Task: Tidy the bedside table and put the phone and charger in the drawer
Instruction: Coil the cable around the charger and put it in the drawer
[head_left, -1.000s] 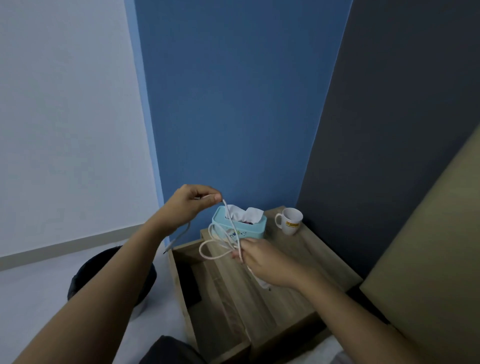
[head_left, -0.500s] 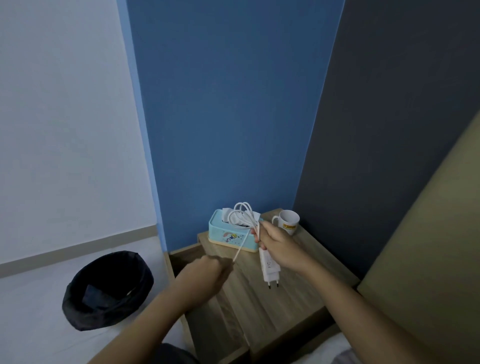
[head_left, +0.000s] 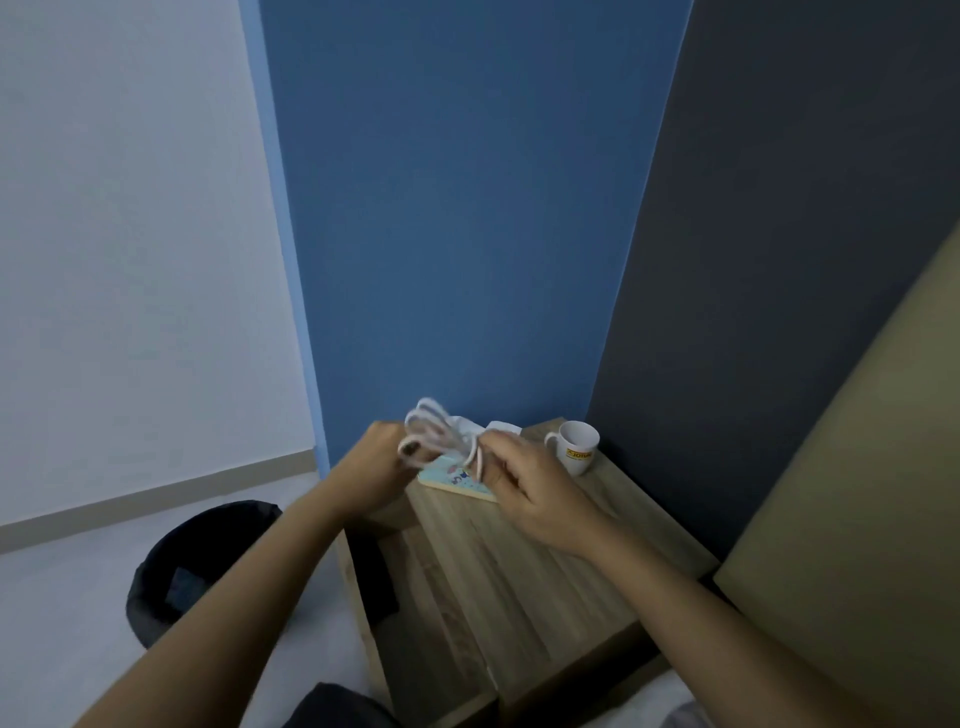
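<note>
A white charger cable (head_left: 431, 434) is bunched in blurred loops between both hands, above the back of the wooden bedside table (head_left: 545, 566). My left hand (head_left: 371, 467) grips the loops on their left side. My right hand (head_left: 524, 488) pinches the cable on the right; the plug block is hidden behind it. The drawer (head_left: 415, 597) stands pulled out on the table's left side, with a dark flat object (head_left: 371, 577), possibly the phone, inside.
A light-blue tissue box (head_left: 457, 480) sits under the hands at the back of the table. A white mug (head_left: 574, 453) stands in the back right corner. A black bin (head_left: 197, 566) is on the floor to the left. A bed edge lies at the right.
My left hand rose from near the drawer up to the cable loops beside my right hand. The plug block that hung below my right hand is now out of sight.
</note>
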